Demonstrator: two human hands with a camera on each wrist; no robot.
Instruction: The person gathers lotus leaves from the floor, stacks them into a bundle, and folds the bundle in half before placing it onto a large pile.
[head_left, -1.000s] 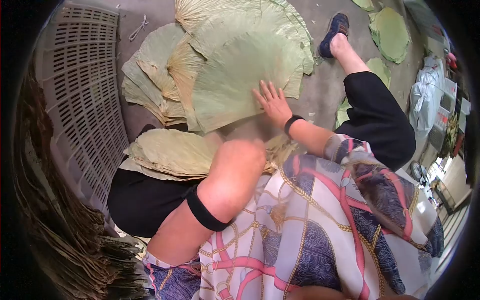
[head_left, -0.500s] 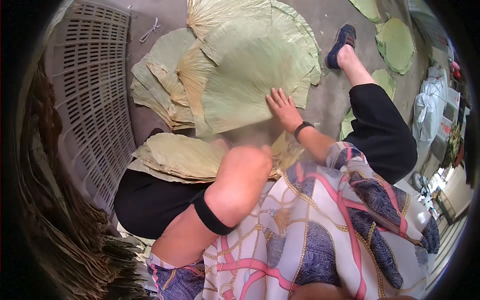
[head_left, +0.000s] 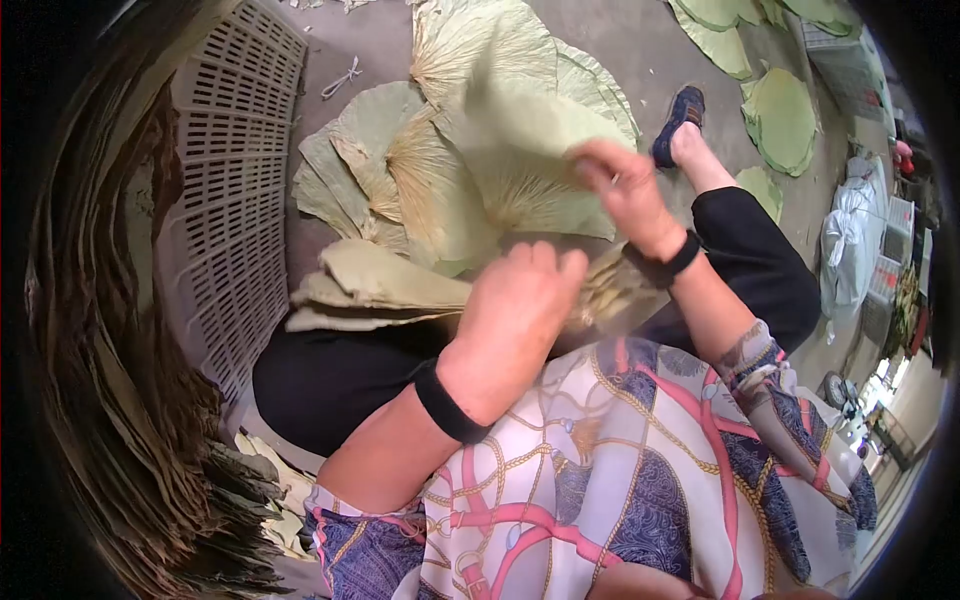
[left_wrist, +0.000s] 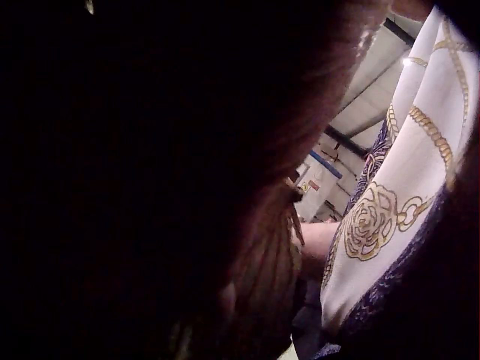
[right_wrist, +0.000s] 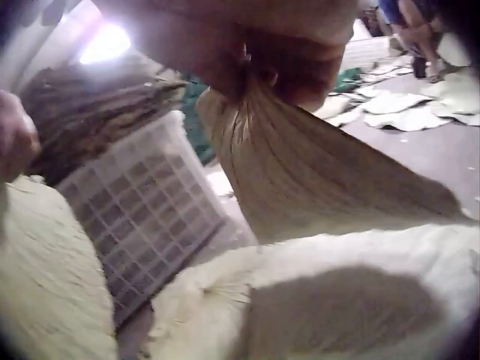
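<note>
My left hand (head_left: 525, 300) grips a bundle of folded dried lotus leaves (head_left: 380, 285) across the lap, its fingers curled over the stems' end. The left wrist view is mostly dark, with pleated leaf folds (left_wrist: 262, 277) beside the hand. Above the floor pile, my right hand (head_left: 630, 195) pinches one pale green lotus leaf (head_left: 545, 120), blurred and partly raised. In the right wrist view this leaf (right_wrist: 322, 172) hangs gathered from the fingers and spreads out below them. Flat, overlapping lotus leaves (head_left: 430, 190) lie underneath on the floor.
A plastic crate (head_left: 235, 190) stands tilted at the left, beside a tall stack of brown dried leaves (head_left: 100, 330). More green leaves (head_left: 780, 120) lie on the floor at the right, beyond the outstretched foot (head_left: 685, 130). A white sack (head_left: 855, 235) stands further right.
My right hand, earlier flat on the top leaf, has lifted and now pinches that leaf, which has come up off the pile. The left hand keeps its bundle. The head view has shifted.
</note>
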